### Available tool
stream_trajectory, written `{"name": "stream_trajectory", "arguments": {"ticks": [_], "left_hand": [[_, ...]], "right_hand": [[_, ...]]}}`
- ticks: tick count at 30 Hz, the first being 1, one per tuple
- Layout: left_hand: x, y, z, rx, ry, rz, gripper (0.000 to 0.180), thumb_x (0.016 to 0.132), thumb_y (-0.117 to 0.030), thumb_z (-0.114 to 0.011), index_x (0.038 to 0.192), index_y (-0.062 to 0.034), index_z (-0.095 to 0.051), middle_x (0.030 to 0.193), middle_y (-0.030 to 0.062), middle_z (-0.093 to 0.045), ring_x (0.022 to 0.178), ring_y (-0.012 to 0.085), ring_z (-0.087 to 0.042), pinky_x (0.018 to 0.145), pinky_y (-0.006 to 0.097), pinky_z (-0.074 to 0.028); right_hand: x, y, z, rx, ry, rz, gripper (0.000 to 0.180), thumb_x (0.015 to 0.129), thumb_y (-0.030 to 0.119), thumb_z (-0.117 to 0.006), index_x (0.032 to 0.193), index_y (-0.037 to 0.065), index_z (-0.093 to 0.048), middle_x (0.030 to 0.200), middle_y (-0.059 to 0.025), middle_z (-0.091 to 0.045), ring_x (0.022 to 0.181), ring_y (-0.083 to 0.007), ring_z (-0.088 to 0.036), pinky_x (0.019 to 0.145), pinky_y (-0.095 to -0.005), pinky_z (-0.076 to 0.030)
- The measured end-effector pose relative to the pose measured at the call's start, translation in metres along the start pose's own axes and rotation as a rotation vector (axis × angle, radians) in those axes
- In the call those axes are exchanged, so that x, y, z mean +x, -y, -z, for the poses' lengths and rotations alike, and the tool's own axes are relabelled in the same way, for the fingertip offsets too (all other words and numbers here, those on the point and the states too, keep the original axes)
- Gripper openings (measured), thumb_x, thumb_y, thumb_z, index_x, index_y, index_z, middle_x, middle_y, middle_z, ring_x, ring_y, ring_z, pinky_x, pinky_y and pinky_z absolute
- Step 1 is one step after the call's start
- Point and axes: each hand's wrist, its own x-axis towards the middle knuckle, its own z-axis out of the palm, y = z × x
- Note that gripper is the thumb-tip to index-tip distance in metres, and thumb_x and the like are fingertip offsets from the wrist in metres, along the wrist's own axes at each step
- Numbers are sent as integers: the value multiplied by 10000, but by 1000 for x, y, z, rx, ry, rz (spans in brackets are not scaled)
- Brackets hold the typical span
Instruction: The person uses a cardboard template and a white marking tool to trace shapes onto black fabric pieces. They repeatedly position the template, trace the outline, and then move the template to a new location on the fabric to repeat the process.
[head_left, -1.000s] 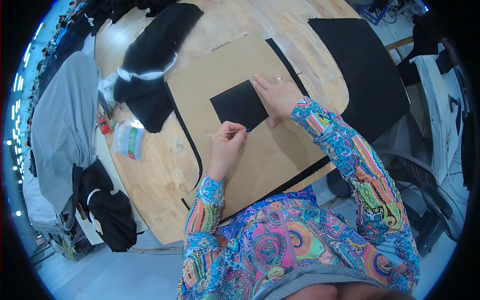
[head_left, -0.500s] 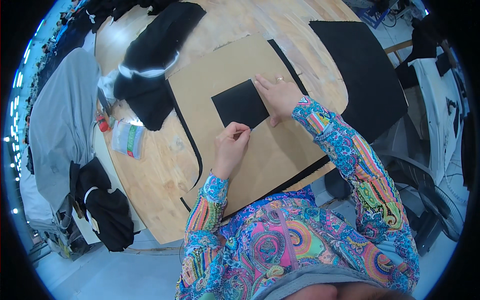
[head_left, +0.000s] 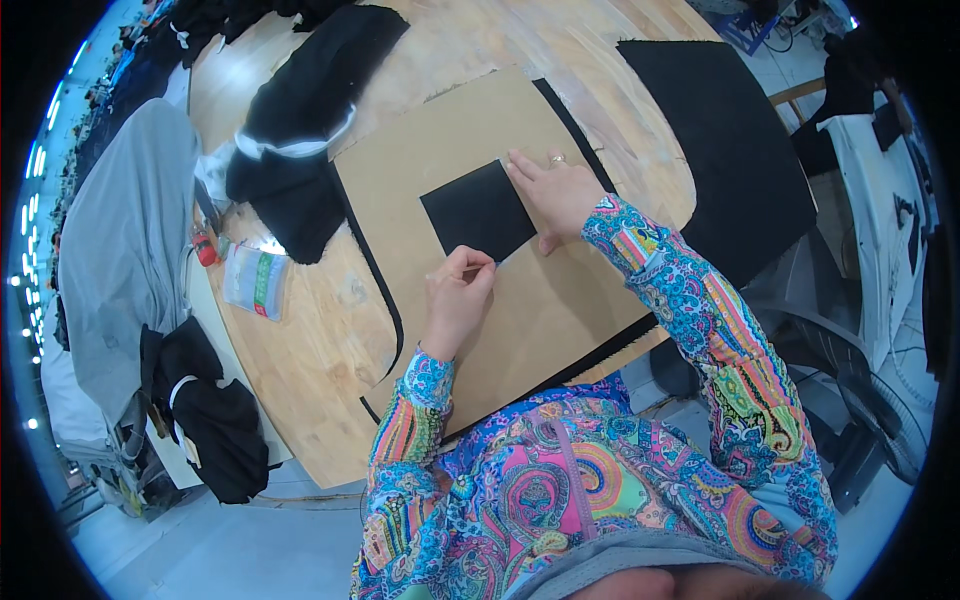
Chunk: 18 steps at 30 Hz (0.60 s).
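Note:
A tan sheet of card (head_left: pixel 400 165) lies on a larger black fabric piece (head_left: pixel 570 130), whose edges show along its sides. In its middle is a black rectangle (head_left: pixel 480 210); I cannot tell whether it is a cut-out window or a patch on top. My left hand (head_left: pixel 457 300) pinches thumb and fingers together at the rectangle's near edge, and whatever it holds is too small to make out. Flat beside the rectangle's right edge, my right hand (head_left: pixel 565 200) presses on the card with fingers stretched out and a ring on one.
Everything rests on a wooden table (head_left: pixel 300 380). A tied black fabric bundle (head_left: pixel 300 110) and a clear plastic packet (head_left: pixel 254 280) lie to the left, near a red-handled tool (head_left: pixel 205 248). Another black fabric piece (head_left: pixel 720 150) overhangs the right edge. A fan (head_left: pixel 850 370) stands at the right.
My left hand has shifted very slightly left and down, still pinched by the rectangle's near edge. The right hand stays almost in place.

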Motion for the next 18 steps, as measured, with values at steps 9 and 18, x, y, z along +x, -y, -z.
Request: {"name": "stream_trajectory", "arguments": {"ticks": [9,18], "left_hand": [[0,11,0,-108,-18,26,60,813,-79,-618,818,-20,-614,724,36,-647,687,99,-628,615,247,-491],[-12,11,23,-51,-226,-45,81,838,-84,-609,840,-3,-605,742,44,-634,671,106,-614,612,245,-494]], "right_hand": [[-1,0,-1,-48,-32,14,1160,497,374,-873,1418,61,-242,1486,-70,-246,1257,-422,-380,945,-417,-463],[0,0,-3,17,-26,11,1222,441,365,-896,1424,47,-244,1495,-60,-233,1252,-432,-357,964,-405,-440]]}}
